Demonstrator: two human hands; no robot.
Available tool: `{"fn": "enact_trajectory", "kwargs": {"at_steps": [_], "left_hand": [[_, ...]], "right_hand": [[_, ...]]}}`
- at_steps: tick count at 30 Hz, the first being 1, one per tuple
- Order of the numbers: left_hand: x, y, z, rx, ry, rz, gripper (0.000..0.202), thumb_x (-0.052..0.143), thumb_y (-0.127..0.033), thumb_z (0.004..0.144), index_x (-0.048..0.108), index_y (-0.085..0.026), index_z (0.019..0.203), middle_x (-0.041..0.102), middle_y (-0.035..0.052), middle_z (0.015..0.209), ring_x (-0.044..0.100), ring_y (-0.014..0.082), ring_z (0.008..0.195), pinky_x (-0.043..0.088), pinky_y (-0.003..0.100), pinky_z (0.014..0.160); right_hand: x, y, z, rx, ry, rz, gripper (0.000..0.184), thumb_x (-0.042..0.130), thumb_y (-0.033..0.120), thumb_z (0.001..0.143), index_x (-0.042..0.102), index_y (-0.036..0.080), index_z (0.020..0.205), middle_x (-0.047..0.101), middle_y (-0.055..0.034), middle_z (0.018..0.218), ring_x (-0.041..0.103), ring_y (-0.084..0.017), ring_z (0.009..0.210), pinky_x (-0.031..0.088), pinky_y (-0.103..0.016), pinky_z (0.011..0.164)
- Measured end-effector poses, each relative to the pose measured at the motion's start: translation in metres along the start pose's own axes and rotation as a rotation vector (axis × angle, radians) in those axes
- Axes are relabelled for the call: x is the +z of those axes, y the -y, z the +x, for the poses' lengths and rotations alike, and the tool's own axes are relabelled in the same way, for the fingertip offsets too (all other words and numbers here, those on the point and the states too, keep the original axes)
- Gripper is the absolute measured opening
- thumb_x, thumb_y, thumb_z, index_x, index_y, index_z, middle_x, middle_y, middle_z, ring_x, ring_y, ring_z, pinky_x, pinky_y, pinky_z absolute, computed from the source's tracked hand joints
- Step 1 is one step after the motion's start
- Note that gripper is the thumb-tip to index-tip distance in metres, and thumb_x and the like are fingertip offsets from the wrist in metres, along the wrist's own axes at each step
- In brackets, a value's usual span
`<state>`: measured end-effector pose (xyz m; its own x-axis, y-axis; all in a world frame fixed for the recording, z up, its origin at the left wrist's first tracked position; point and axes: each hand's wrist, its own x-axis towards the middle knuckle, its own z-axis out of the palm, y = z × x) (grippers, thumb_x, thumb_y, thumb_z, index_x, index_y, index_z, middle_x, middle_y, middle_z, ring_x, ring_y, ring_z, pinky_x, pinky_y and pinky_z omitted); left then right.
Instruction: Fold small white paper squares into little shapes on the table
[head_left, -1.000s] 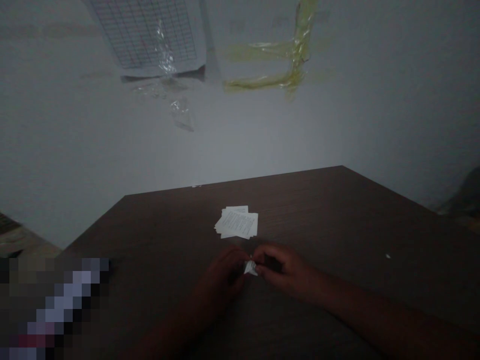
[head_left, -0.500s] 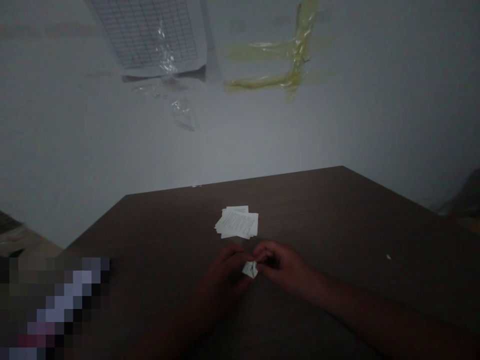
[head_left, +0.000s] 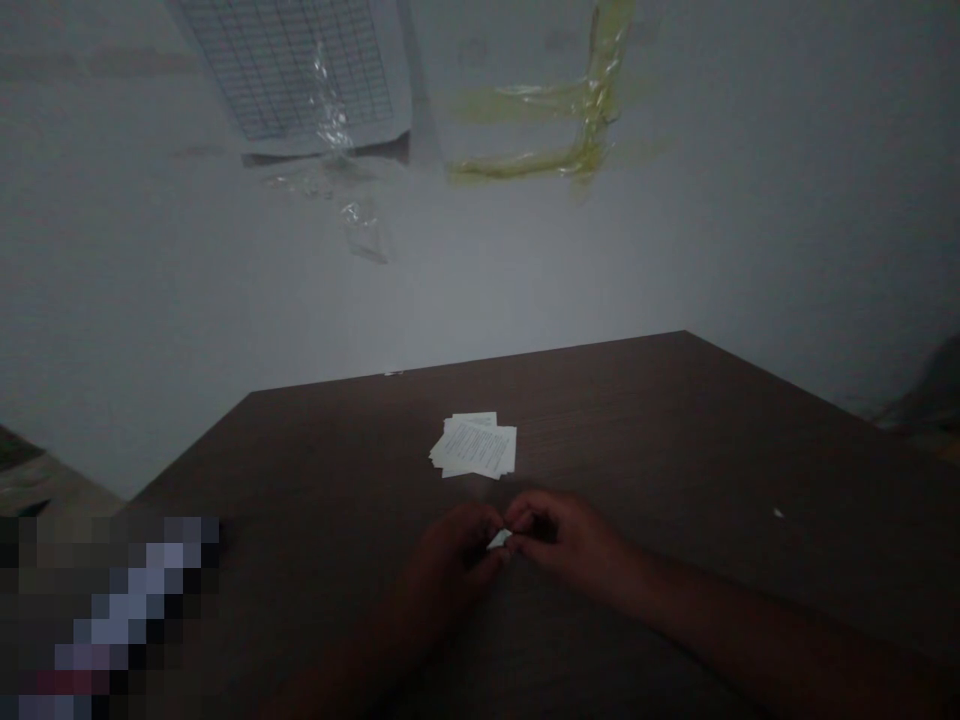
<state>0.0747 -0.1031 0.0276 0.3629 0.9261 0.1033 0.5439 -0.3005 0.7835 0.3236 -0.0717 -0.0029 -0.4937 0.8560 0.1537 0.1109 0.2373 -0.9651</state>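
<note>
Count: two hands, left hand (head_left: pixel 452 562) and right hand (head_left: pixel 574 537); one paper piece (head_left: pixel 499 539); one stack of printed slips (head_left: pixel 477 449), slip count unclear; one table (head_left: pixel 330 470). Piece: small, white, mostly covered, on the person's side of the stack. Both hands' fingers narrow, pinching it between them.

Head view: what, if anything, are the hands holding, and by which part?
The left hand and right hand hold a small white piece of paper, seemingly by its edges; the exact spots are hidden.
</note>
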Motion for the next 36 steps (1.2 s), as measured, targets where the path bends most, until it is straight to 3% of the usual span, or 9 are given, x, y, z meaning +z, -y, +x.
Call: {"fn": "enact_trajectory", "kwargs": {"at_steps": [6,11,19,30,36], "left_hand": [[-0.005,-0.002,0.002,0.017,-0.011,-0.015,0.019,0.082,-0.038,0.109,0.08,-0.027,0.093,0.085,0.0023,0.099,0.08,0.0265,0.096,0.064,0.036,0.093],[-0.006,-0.004,0.004,-0.004,-0.03,-0.083,0.023,0.084,-0.042,0.107,0.081,-0.027,0.089,0.084,0.0034,0.098,0.08,0.0278,0.095,0.063,0.038,0.09],[-0.008,-0.004,0.003,0.005,-0.031,-0.162,0.022,0.087,-0.045,0.106,0.083,-0.029,0.091,0.085,0.003,0.102,0.08,0.0273,0.1,0.064,0.038,0.096],[-0.01,0.007,0.003,-0.093,-0.122,-0.32,0.026,0.09,-0.049,0.102,0.076,-0.028,0.096,0.085,0.0052,0.11,0.083,0.0305,0.108,0.069,0.042,0.101],[-0.009,0.014,0.004,-0.078,-0.071,-0.294,0.024,0.084,-0.047,0.11,0.071,-0.029,0.1,0.094,0.0068,0.123,0.088,0.0303,0.118,0.072,0.04,0.103]], "right_hand": [[-0.005,0.012,-0.003,-0.025,0.02,-0.162,0.014,0.092,0.032,0.11,0.086,0.027,0.098,0.082,0.0008,0.092,0.073,-0.022,0.088,0.058,-0.036,0.085],[-0.005,0.018,-0.005,-0.037,0.017,-0.162,0.016,0.091,0.034,0.112,0.086,0.027,0.098,0.081,0.0005,0.093,0.072,-0.023,0.089,0.056,-0.036,0.084],[-0.006,0.019,-0.004,-0.078,-0.021,-0.112,0.013,0.092,0.028,0.105,0.086,0.028,0.094,0.083,-0.0001,0.094,0.074,-0.024,0.091,0.062,-0.039,0.092],[-0.013,0.008,0.0,-0.112,-0.109,-0.193,0.013,0.082,0.025,0.107,0.079,0.03,0.096,0.078,0.0003,0.094,0.07,-0.024,0.089,0.058,-0.037,0.084],[-0.016,0.006,-0.002,-0.082,-0.13,-0.243,0.015,0.08,0.019,0.101,0.071,0.03,0.096,0.077,0.0014,0.094,0.068,-0.023,0.086,0.051,-0.035,0.078]]}}
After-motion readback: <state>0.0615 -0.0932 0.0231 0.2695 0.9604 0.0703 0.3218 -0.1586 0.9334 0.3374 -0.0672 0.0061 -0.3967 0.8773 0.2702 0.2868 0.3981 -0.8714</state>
